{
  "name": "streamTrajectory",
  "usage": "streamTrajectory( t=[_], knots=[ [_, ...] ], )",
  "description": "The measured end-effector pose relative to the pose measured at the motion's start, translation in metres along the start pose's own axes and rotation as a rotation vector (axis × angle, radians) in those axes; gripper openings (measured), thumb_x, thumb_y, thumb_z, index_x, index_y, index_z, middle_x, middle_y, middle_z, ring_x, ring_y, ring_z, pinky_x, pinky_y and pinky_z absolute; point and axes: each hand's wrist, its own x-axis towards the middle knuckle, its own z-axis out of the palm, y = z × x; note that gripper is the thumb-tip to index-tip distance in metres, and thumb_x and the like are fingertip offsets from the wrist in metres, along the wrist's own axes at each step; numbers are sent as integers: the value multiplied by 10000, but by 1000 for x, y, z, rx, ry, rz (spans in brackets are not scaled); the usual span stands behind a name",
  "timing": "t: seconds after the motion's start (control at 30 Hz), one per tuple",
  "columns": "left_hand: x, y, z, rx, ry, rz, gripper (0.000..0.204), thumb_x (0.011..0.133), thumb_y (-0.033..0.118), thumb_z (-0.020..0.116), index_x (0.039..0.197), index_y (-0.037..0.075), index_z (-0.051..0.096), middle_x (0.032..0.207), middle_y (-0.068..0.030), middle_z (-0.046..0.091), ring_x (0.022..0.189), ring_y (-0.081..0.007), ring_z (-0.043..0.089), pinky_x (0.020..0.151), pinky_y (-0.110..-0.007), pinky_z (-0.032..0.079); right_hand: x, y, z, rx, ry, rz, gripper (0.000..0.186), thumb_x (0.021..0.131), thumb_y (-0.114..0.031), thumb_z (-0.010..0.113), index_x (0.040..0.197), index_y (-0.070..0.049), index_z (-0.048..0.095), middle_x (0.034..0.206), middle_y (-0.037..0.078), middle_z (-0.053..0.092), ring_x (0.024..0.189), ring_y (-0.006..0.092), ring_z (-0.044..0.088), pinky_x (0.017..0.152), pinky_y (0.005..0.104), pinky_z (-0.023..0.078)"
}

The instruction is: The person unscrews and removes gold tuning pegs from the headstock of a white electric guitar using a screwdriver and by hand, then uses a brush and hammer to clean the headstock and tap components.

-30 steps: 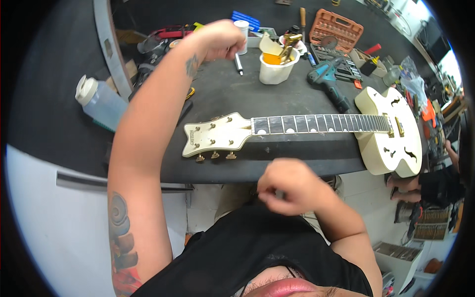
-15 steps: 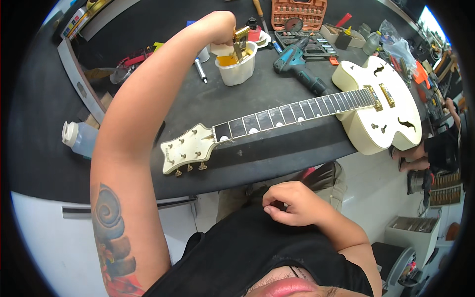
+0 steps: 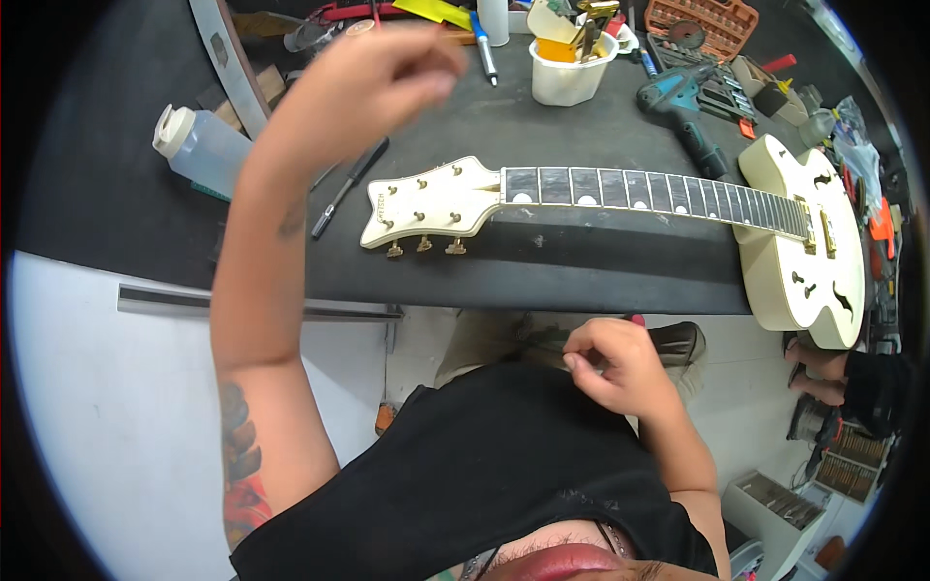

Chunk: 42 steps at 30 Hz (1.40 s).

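Note:
My left hand [image 3: 392,87], smeared a little by motion, is raised over the left part of the bench, its fingers bent, thumb apart, and no object visible in it. To its right a white plastic tub [image 3: 570,85] holds gold-coloured metal parts [image 3: 593,21] and a yellow piece. My right hand [image 3: 620,368] hovers before my torso below the bench edge. Its fingers are curled, with thumb and forefinger close together; whatever they may hold is hidden. A cream hollow-body electric guitar [image 3: 794,271] lies face up, without strings, its headstock [image 3: 426,208] nearest my left arm.
Behind the guitar neck lies a teal cordless drill [image 3: 678,102]. A screwdriver [image 3: 349,189] rests left of the headstock, beyond it a clear bottle [image 3: 199,145]. An orange socket-set case [image 3: 702,24] stands at the back. Another person's legs [image 3: 819,373] show at far right.
My left hand has come away from the tub, back toward me and leftward, leaving the gold part there. My right hand stays curled near my torso. The whole view has shifted.

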Motion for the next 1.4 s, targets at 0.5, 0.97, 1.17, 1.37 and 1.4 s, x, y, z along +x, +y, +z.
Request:
streamTrajectory(
  t=[0.5, 0.97, 1.17, 1.37, 1.4],
  knots=[
    [-177, -55, 126, 70, 524, -203, 544, 945, 75, 697, 1468, -22, 585, 1498, -203, 607, 1313, -363, 626, 1149, -433, 467, 110, 10, 23, -386, 224, -511, 459, 750, 33, 743, 1195, -34, 649, 1031, 126, 689, 971, 358, 671, 841, 440, 544],
    [-183, -53, 144, 189, 633, -207, 532, 955, 29, 640, 1483, -21, 598, 1448, -184, 669, 1280, -365, 656, 1102, -443, 514, 144, -4, 52, -866, 160, -474, 642, 752, -150, 803, 1380, -141, 671, 1450, 69, 638, 1377, 320, 564, 1141, 525, 391],
    [-168, -96, 94, 581, 488, -534, 348, 989, 95, 651, 1318, -15, 661, 1319, -214, 700, 1230, -401, 623, 1036, -477, 502, 129, 11, 51, -758, 229, -552, 579, 744, -45, 716, 1319, -104, 679, 1368, 78, 676, 1347, 303, 594, 1138, 515, 405],
    [-168, -123, 93, 672, 433, -599, 247, 1084, 183, 578, 1215, -16, 645, 1091, -193, 717, 981, -389, 685, 850, -507, 530, 131, 18, 49, -670, 294, -592, 496, 746, -45, 690, 1242, -67, 675, 1322, 105, 697, 1327, 353, 611, 1128, 517, 419],
    [-172, -122, 94, 673, 430, -590, 247, 1084, 183, 578, 1215, -16, 645, 1091, -193, 717, 981, -389, 685, 850, -507, 530, 131, 17, 49, -645, 305, -602, 474, 743, -38, 709, 1214, -78, 680, 1301, 89, 696, 1307, 335, 621, 1117, 511, 432]
  ],
)
